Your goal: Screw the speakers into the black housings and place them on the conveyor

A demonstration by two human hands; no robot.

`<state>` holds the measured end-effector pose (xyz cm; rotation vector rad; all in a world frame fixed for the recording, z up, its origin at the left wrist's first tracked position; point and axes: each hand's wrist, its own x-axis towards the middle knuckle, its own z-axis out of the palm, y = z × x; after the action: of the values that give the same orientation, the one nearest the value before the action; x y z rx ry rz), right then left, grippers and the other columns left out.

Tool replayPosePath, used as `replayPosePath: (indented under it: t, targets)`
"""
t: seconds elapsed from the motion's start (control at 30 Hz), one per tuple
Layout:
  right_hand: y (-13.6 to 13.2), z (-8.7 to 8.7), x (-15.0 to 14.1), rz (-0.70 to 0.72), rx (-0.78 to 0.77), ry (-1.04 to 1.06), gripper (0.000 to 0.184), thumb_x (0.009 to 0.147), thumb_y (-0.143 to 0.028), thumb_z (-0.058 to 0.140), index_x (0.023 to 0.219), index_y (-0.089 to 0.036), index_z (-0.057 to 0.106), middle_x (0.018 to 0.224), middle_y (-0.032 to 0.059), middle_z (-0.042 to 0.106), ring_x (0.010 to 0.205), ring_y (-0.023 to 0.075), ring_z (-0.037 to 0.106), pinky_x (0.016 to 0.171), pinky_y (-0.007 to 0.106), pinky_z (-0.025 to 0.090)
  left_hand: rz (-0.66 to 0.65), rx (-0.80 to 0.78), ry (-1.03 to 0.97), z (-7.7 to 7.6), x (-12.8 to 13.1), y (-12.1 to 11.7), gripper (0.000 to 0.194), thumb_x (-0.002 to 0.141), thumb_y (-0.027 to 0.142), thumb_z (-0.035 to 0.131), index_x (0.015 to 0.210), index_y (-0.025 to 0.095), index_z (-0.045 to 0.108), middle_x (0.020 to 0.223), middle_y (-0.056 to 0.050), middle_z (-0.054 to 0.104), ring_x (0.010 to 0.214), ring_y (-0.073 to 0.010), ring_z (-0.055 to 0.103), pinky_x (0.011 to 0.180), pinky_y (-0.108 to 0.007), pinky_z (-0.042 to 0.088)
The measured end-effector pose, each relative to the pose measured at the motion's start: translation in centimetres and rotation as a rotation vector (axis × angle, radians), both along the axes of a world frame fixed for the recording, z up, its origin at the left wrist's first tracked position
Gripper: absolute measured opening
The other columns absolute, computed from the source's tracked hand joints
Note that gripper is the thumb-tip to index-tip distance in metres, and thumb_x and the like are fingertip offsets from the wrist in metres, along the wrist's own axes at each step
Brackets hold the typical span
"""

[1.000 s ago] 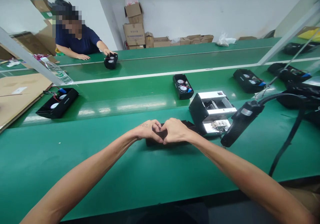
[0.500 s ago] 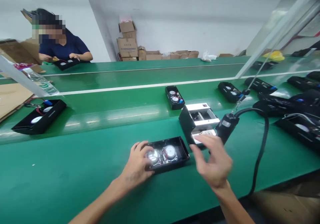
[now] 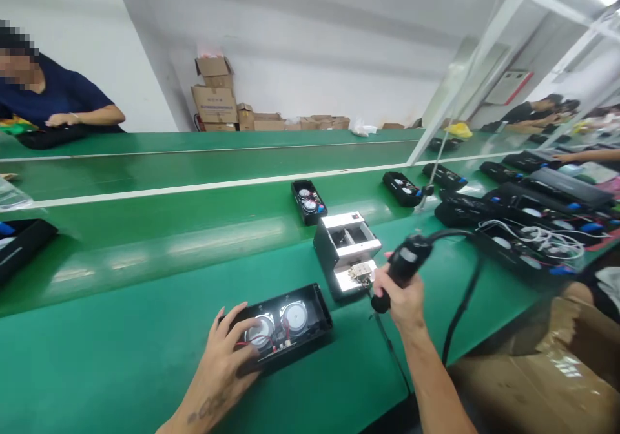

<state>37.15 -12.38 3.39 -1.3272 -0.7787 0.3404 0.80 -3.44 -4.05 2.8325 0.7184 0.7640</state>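
Right fingers (image 3: 381, 282) now wrapped round cylindrical black tool (image 3: 405, 261), left fingers (image 3: 233, 317) loosely curled, holding rectangular open-topped box (image 3: 301, 349)

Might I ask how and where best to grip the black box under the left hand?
Probably grip the black box by its long walls near the right end, from the near right: its open side faces up, the left hand covers its left end, and round parts sit inside.

On the counter (image 3: 121, 350) before me, the speaker case (image 3: 279, 338) lies against my left grip (image 3: 221, 360); behind it, rightward, stands the machine (image 3: 346, 248), left of the tool (image 3: 405, 259) in my right grip (image 3: 405, 297); a second case (image 3: 309, 201) lies beyond the machine
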Motion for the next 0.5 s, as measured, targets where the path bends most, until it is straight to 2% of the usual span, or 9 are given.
replayPosePath:
  t: [0.1, 0.2, 0.37, 0.43, 0.5]
  targets:
    - [0.3, 3.2, -0.2, -0.065, 0.279, 0.024, 0.043, 0.083, -0.034, 0.079, 0.113, -0.027, 0.049, 0.06, -0.0128, 0.054, 0.044, 0.011, 0.048, 0.052, 0.028, 0.044, -0.01, 0.04, 0.004, -0.4, 0.3, 0.4, 0.011, 0.082, 0.016, 0.07, 0.082, 0.026, 0.071, 0.125, -0.008, 0.069, 0.14, -0.0413, 0.048, 0.108, -0.074, 0.043]
    - [1.7, 4.7, -0.3, -0.064, 0.4, -0.034, 0.045, 0.082, -0.036, 0.08, 0.113, -0.025, 0.05, 0.061, -0.0111, 0.057, 0.045, 0.0119, 0.05, 0.051, 0.029, 0.045, -0.001, 0.044, 0.026, -0.4, 1.1, 0.4, 0.008, 0.083, 0.019, 0.073, 0.082, 0.027, 0.072, 0.126, -0.006, 0.069, 0.14, -0.0407, 0.048, 0.106, -0.071, 0.046]
    - [3.3, 3.6, -0.4, -0.011, 0.186, -0.103, 0.035, 0.084, -0.034, 0.082, 0.1, -0.023, 0.052, 0.054, -0.0117, 0.054, 0.042, 0.0108, 0.048, 0.053, 0.03, 0.045, 0.052, -0.026, -0.002, -0.3, 2.1, 0.0, 0.01, 0.079, 0.018, 0.076, 0.077, 0.025, 0.071, 0.127, -0.006, 0.069, 0.141, -0.0409, 0.047, 0.11, -0.071, 0.042]
    - [2.7, 3.5, -1.1, 0.083, 0.137, -0.078, 0.034, 0.084, -0.032, 0.083, 0.101, -0.023, 0.056, 0.054, -0.0109, 0.054, 0.042, 0.0104, 0.047, 0.05, 0.029, 0.043, 0.045, -0.053, -0.012, -0.2, 2.2, -0.1, 0.009, 0.08, 0.018, 0.077, 0.079, 0.025, 0.072, 0.128, -0.006, 0.069, 0.141, -0.0408, 0.047, 0.111, -0.071, 0.041]
    - [1.7, 3.8, -2.6, 0.222, 0.149, -0.012, 0.037, 0.085, -0.035, 0.084, 0.109, -0.023, 0.058, 0.058, -0.0088, 0.057, 0.042, 0.0111, 0.048, 0.046, 0.028, 0.04, 0.04, -0.082, -0.025, 0.0, 2.3, -0.3, 0.009, 0.079, 0.018, 0.078, 0.079, 0.025, 0.072, 0.128, -0.005, 0.07, 0.141, -0.0408, 0.048, 0.111, -0.072, 0.04]
